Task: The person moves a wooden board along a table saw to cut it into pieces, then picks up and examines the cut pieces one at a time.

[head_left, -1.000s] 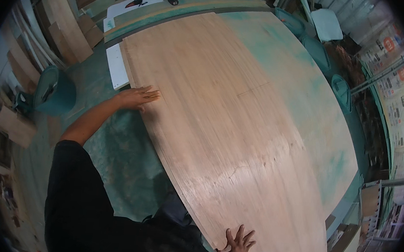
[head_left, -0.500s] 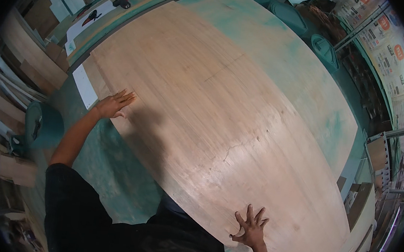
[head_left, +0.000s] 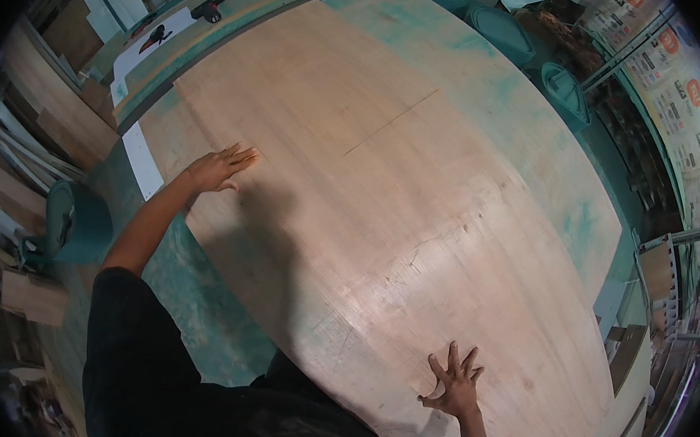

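Observation:
A large brown plywood sheet [head_left: 342,209] lies flat over a second plywood sheet [head_left: 463,70], which carries green stains and shows along the far side and the left corner. My left hand [head_left: 217,169] rests palm down near the left end of the upper sheet, fingers stretched out. Toward the near right end, my right hand [head_left: 456,388] presses on the wood with its fingers spread wide. Neither hand grips anything. Dark pencil-like lines and small marks run across the upper sheet.
A white panel [head_left: 143,160] sits beside the left corner. At the far left are a black cordless drill [head_left: 208,10] and a black-and-orange hand tool [head_left: 156,38]. A green bucket [head_left: 75,219] stands at left; green bins [head_left: 565,96] line the far right.
The upper sheet has slid away from me and to the right, with both hands moving along on it. More of the lower sheet now shows at the left and near side.

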### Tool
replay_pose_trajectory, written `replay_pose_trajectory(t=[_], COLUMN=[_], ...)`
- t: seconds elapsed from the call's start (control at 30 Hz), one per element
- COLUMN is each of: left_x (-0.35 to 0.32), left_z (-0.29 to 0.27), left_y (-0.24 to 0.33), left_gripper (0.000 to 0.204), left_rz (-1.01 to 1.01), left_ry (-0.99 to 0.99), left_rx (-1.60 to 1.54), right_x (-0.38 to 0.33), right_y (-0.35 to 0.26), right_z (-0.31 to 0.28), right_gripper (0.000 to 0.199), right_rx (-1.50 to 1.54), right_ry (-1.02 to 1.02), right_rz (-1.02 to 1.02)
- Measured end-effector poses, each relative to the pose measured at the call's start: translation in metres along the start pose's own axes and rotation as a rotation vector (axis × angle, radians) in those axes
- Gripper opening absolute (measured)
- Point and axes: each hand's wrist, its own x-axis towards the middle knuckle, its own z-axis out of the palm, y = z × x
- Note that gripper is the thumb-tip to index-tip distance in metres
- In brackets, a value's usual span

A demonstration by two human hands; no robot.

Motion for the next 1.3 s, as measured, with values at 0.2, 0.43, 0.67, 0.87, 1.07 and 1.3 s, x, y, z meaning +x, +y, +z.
replay_pose_trajectory(t=[0.2, 0.43, 0.67, 0.87, 1.07, 1.3], left_x=[0.039, 0.079, 0.109, 0.129, 0.171, 0.235], left_z=[-0.017, -0.030, -0.049, -0.045, -0.059, -0.081], left_y=[0.000, -0.004, -0.001, -0.009, -0.011, -0.020], left_gripper=[0.087, 0.087, 0.085, 0.086, 0.086, 0.085], left_rz=[-0.018, -0.018, -0.058, -0.027, -0.046, -0.009], left_ry=[-0.019, 0.001, -0.057, -0.007, -0.026, 0.005], left_rx=[0.002, 0.010, 0.023, 0.019, 0.001, 0.013], right_x=[0.021, 0.043, 0.056, 0.069, 0.085, 0.096], right_y=[0.026, 0.051, 0.071, 0.084, 0.113, 0.169], right_z=[-0.019, -0.045, -0.060, -0.069, -0.091, -0.105], right_gripper=[0.114, 0.110, 0.109, 0.112, 0.110, 0.116], right_rx=[0.023, 0.034, 0.052, 0.017, 0.059, 0.087], right_ry=[-0.009, -0.006, -0.005, -0.006, -0.005, 0.060], right_rz=[0.021, 0.042, 0.062, 0.084, 0.099, 0.132])
